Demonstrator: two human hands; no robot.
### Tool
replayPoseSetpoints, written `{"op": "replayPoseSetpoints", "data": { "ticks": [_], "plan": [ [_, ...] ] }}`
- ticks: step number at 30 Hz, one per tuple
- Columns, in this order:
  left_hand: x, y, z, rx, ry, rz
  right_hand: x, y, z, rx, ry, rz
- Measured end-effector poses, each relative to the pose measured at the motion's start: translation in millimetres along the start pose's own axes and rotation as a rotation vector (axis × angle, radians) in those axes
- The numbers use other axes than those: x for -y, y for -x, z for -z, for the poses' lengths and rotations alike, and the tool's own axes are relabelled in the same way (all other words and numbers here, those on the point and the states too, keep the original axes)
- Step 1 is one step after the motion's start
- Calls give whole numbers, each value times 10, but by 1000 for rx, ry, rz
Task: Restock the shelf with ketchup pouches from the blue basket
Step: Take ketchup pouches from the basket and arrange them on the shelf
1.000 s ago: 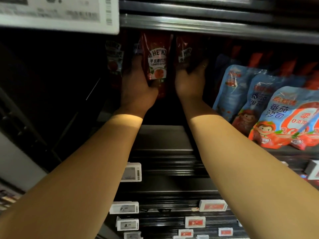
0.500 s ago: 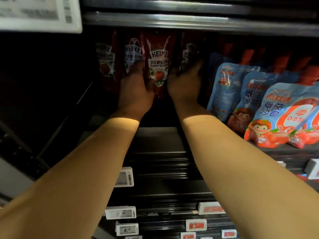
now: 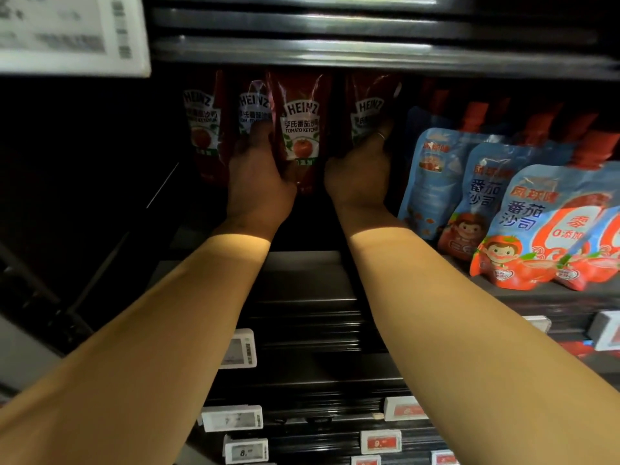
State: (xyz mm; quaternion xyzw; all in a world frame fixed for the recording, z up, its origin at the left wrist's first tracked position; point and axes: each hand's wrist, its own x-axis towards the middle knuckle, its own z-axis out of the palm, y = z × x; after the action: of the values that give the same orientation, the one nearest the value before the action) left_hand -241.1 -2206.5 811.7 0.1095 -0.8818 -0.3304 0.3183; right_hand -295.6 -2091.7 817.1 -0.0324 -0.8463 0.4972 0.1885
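A dark store shelf (image 3: 302, 263) fills the view, seen from the head of a person reaching into it with both bare arms. The edge of the shelf above (image 3: 369, 55) runs across the top, with a large white price label (image 3: 67, 31) at the upper left.

On the right of the shelf stand several blue tomato sauce pouches (image 3: 523, 209) with red caps, each printed with a cartoon child, the nearest ones at the front edge.

At the far middle, four red Heinz ketchup pouches stand upright in a row, close beside one another. The left hand (image 3: 258, 176) grips the third pouch (image 3: 300, 129) low on its left side; its thumb lies on the pouch front, and its fingers reach up between this pouch and the second pouch (image 3: 253, 109). The first pouch (image 3: 201, 125) stands at the left end, untouched. The right hand (image 3: 360, 169) rests against the fourth pouch (image 3: 367, 109), fingers extended up its front, a ring on one finger; whether they curl round it cannot be told in the shadow.

Below, small price tags (image 3: 240, 349) line the front rails of the lower shelves.
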Motion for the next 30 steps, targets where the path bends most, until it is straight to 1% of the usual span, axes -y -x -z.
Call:
{"op": "replayPoseSetpoints", "data": {
  "ticks": [4, 8, 10, 12, 17, 21, 25, 30],
  "plan": [
    [-15, 19, -17, 26, 1, -60, 30, 26, 2, -20, -1, 16],
    [-53, 44, -25, 7, -82, -134, 49, 70, -22, -107, 12, 57],
    [-54, 37, -43, 29, -101, -132, 61, 95, -46, -125, 34, 95],
    [-47, 35, -58, 53, -60, -104, 49, 97, -45, -131, 54, 114],
    [-25, 20, -72, 94, 2, -69, -9, 40, 17, -81, 43, 97],
    [-5, 29, -103, 50, -2, -87, -1, 43, -5, -18, 17, 60],
    [11, 0, -156, 47, -21, -110, -31, 38, -45, -33, 51, 87],
    [13, -21, -131, 89, 47, -85, -74, 53, -12, -44, 80, 82]
  ]
}}
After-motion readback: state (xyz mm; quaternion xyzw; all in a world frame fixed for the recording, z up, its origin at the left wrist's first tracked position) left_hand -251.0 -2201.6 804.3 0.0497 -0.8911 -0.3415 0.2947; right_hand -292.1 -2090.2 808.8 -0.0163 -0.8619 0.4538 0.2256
